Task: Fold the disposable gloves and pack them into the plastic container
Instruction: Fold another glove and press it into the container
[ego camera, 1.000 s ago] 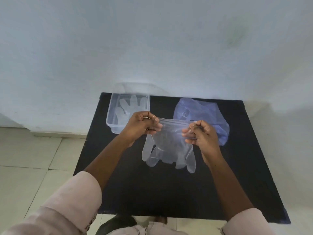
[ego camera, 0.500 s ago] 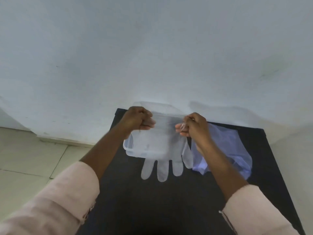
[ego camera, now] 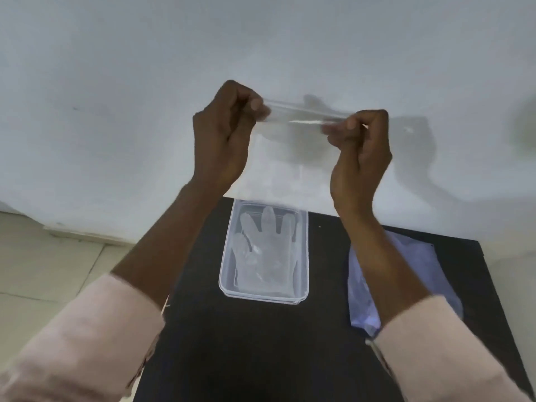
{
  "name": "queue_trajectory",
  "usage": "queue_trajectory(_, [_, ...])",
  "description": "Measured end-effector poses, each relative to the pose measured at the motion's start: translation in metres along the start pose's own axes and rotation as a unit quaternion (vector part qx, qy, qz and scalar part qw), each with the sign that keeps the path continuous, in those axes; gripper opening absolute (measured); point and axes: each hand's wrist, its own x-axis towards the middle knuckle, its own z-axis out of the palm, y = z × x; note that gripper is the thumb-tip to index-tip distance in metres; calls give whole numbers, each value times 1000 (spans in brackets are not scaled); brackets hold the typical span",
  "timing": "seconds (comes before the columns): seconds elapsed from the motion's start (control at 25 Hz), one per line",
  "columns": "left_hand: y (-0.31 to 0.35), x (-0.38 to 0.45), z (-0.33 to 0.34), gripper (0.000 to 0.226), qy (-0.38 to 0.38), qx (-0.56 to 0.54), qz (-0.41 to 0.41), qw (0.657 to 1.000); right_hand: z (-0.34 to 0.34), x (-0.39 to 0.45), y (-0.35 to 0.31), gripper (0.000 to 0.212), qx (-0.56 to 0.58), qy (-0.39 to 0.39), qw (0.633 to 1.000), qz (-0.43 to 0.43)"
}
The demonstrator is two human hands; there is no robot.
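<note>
Both my hands are raised in front of the wall, stretching the cuff of a clear disposable glove point(ego camera: 293, 152) between them. My left hand point(ego camera: 223, 134) pinches one end of the cuff and my right hand point(ego camera: 359, 158) pinches the other. The thin glove hangs down from the cuff toward the table; its lower end is hard to make out. Below it, a clear plastic container point(ego camera: 262, 298) stands on the black table point(ego camera: 261, 358). Another clear glove point(ego camera: 261, 250) lies flat inside the container, fingers pointing to the wall.
A bluish plastic bag point(ego camera: 417, 256) lies on the table to the right of the container, partly behind my right forearm. A white wall rises right behind the table. Tiled floor shows at the left.
Both hands have lifted the glove from just above the table to high in front of the wall. The camera view has tilted, so the container now appears below the hands.
</note>
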Motion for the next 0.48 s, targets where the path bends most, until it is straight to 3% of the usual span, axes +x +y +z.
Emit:
queue_trajectory(0.08, [-21, -36, -6, 13, -7, 48, 11, 999, -7, -36, 16, 13, -21, -25, 999, 14])
queue_trajectory(0.2, [-87, -102, -13, 8, -98, 158, -34, 982, -18, -109, 76, 14, -97, -131, 984, 77])
queue_trajectory(0.32, [-137, -140, -19, 11, -188, 310, -67, 930, -27, -157, 123, 14, -231, -194, 945, 125])
queue_trajectory(0.48, [-145, -153, -17, 19, -238, 377, -131, 886, -28, -176, 136, 6, -304, -224, 899, 220])
